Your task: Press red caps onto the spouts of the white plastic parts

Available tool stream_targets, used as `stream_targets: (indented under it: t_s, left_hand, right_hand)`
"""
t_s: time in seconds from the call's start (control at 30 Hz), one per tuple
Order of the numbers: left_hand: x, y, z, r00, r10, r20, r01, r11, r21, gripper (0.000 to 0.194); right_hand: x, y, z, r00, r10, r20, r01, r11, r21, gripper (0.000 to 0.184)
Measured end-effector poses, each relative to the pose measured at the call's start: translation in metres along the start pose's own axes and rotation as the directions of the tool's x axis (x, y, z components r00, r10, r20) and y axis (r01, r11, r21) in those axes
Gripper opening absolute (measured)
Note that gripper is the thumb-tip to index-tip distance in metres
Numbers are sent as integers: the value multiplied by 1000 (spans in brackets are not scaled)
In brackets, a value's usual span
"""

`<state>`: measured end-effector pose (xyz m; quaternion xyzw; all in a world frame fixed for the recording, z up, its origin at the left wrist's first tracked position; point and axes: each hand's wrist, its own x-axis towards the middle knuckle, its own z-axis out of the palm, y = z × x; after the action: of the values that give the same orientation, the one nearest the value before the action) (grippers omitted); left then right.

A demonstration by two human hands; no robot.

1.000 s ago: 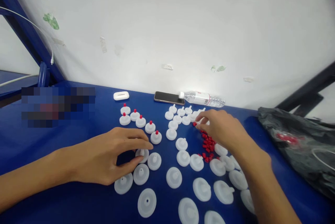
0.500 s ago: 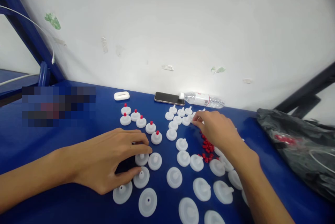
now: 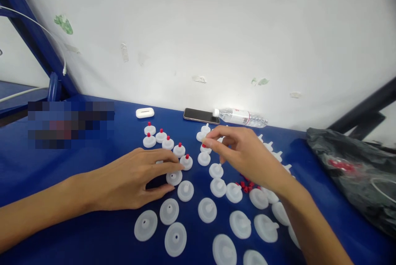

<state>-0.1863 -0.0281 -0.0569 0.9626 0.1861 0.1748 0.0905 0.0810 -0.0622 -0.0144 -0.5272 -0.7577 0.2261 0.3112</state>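
My left hand is closed around a white plastic disc with a short hollow stem, its thumb and fingers at the rim. My right hand reaches in from the right, thumb and index finger pinched together at a small red cap. Several discs topped with red caps, such as this capped disc, stand just beyond my left fingers. Bare discs lie around both hands, among them a bare disc near my left thumb. A pile of loose red caps is partly hidden under my right forearm.
A white case, a phone and a water bottle lie along the back by the wall. At right sits a dark plastic bag. Bare discs spread over the blue table toward its front.
My right hand has moved left from the far discs and the cap pile, with a red cap now showing at its fingertips. My left hand has shifted slightly right and away with a disc.
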Motion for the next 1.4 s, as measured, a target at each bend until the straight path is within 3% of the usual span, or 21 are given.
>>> stream_targets:
  t_s: [0.2, 0.33, 0.5, 0.77, 1.03, 1.17, 1.3, 1.4]
  left_hand:
    - [2, 2, -2, 991, -96, -95, 81, 986, -145, 35]
    - [0, 1, 0, 980, -136, -145, 120, 986, -116, 34]
    - [2, -1, 1, 979, -95, -182, 81, 993, -81, 22]
    - [3, -1, 2, 966, -78, -245, 72, 997, -32, 24]
    - [3, -3, 3, 952, -35, -305, 40, 999, 10, 22]
    - [1, -5, 5, 923, -20, -385, 53, 996, 76, 34]
    - [-1, -6, 5, 893, -33, -450, 89, 991, 104, 46]
    - [-2, -3, 4, 888, 0, -459, 76, 986, 147, 43]
  right_hand:
    - [-2, -9, 14, 995, -51, 88, 35, 983, 181, 15]
    - [-2, -11, 22, 993, -68, 93, 44, 970, 238, 11]
    - [-1, -13, 29, 993, -79, 87, 50, 954, 296, 11]
    - [0, -11, 29, 995, -52, 88, 15, 926, 376, 12]
    - [0, -11, 31, 993, -49, 103, 13, 946, 323, 13]
    - [0, -12, 32, 988, -29, 151, -25, 938, 347, 12]
    - [-2, -15, 29, 988, -12, 156, -40, 944, 328, 23]
    - [-4, -18, 26, 972, -3, 235, -86, 926, 367, 37]
